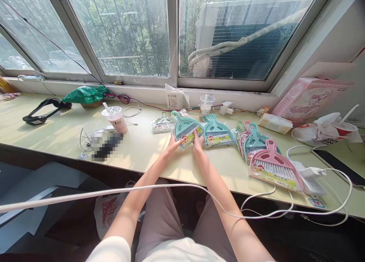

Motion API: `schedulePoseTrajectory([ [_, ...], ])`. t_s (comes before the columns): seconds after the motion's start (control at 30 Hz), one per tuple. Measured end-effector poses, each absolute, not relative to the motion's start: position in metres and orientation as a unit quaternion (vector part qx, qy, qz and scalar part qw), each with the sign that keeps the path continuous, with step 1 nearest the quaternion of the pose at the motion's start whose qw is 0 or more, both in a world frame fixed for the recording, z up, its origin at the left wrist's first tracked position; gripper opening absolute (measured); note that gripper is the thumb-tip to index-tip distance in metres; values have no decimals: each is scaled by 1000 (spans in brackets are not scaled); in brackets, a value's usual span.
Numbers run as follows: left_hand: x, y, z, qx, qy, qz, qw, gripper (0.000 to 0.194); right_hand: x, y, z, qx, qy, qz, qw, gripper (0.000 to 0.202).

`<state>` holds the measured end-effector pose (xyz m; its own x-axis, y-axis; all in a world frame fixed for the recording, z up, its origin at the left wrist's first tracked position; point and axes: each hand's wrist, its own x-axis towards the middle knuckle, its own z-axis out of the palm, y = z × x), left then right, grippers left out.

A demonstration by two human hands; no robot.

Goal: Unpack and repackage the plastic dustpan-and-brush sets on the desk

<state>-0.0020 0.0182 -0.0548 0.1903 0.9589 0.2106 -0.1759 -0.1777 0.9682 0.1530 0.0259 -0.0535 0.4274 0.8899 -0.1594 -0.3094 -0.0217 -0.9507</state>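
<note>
Both my hands hold one teal dustpan and brush set (186,127) in clear wrapping, tilted above the table. My left hand (172,143) is closed on its lower left edge, and my right hand (197,139) grips the lower right, thumb on the yellow label. Just right of it lies another teal dustpan set (218,132). Behind my left hand is a wrapped green set (163,123), partly covered. Farther right, several wrapped sets overlap, with a pink dustpan set (273,167) in front and a teal one (258,140) behind it.
A pink drink cup (118,121) with a straw stands left, a second cup (205,104) behind. A white cable (182,186) crosses above my forearms toward a power strip (309,182). A phone (339,167), tissue pack (275,123) and pink box (310,100) sit right.
</note>
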Motion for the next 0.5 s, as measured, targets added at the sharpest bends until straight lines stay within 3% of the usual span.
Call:
schedulePoseTrajectory([
  [0.13, -4, 19, -54, 592, 313, 515, 535, 117, 149, 22, -40, -599, -193, 450, 633, 40],
  [0.27, -1, 17, -55, 589, 300, 546, 516, 112, 149, 18, -32, -575, -199, 467, 642, 48],
  [0.5, -13, 25, -46, 532, 347, 582, 508, 108, 151, 16, -25, -433, -323, 578, 612, 36],
])
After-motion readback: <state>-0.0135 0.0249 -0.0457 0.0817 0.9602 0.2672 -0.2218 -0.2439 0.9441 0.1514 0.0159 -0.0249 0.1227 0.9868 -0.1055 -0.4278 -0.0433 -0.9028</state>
